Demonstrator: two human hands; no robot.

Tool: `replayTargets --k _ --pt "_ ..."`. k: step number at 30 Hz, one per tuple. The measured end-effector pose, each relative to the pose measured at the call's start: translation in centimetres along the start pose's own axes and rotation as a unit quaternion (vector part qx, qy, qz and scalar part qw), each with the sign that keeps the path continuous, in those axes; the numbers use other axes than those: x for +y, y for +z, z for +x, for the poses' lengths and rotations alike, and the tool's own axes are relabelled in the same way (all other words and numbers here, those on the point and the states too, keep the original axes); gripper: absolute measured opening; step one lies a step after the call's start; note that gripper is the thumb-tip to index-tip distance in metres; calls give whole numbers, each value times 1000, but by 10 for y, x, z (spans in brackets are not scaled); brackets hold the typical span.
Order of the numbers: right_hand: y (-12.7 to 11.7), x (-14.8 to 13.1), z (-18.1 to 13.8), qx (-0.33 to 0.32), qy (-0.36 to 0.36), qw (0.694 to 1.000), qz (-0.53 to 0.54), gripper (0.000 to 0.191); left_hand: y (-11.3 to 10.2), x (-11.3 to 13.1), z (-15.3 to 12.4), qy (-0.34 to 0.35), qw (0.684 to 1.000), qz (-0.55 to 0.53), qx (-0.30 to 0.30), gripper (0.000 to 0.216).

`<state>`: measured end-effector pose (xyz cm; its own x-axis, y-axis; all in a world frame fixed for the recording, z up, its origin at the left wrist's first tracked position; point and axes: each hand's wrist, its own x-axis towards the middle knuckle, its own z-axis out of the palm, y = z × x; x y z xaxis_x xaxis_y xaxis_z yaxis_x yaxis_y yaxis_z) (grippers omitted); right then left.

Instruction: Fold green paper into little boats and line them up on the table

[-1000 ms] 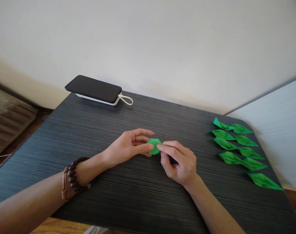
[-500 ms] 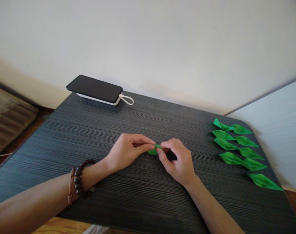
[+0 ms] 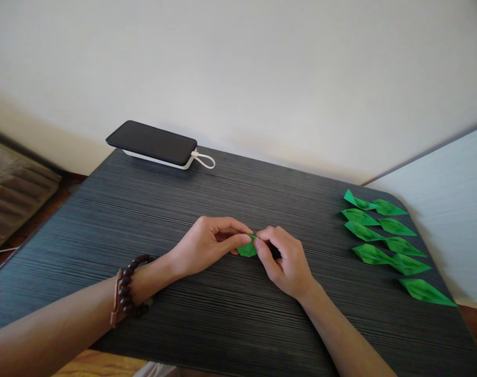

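Between my two hands, just above the middle of the dark table [image 3: 163, 209], is a small folded piece of green paper [image 3: 246, 249]. My left hand [image 3: 209, 246] pinches its left side between thumb and fingers. On the other side, the thumb and forefinger of my right hand [image 3: 283, 259] close on its upper right edge. The fingers cover part of the paper, so its full shape is hidden. Over at the right of the table lie several folded green paper pieces [image 3: 411, 264], pointed like leaves, most of them in rows of two.
A black phone [image 3: 152, 141] rests on a white block [image 3: 155, 159] at the back left, with a short white cable [image 3: 206, 159] looping off its right end. Behind the table rises a pale wall [image 3: 238, 78]. A pale panel [image 3: 450, 209] stands along the right side.
The green paper has turned so that more of its face shows below the fingers. My right hand has shifted slightly left and down; both hands keep their pinch.
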<state>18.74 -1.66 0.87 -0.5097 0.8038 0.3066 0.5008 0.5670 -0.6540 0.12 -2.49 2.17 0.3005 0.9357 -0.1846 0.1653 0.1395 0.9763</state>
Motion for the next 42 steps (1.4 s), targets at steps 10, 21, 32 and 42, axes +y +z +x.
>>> replayTargets --k 10,21,32,42 --pt "1 0 0 -5 30 998 54 14 -3 0 0 -55 997 -11 -60 12" --pt "2 2 0 -5 35 996 81 11 -3 -5 1 -38 998 -4 -54 29" --pt "-4 2 3 -23 52 995 85 21 -1 0 1 -10 995 86 -53 28" --pt "-6 3 2 -66 48 996 45 30 -2 -2 2 4 999 38 6 24"
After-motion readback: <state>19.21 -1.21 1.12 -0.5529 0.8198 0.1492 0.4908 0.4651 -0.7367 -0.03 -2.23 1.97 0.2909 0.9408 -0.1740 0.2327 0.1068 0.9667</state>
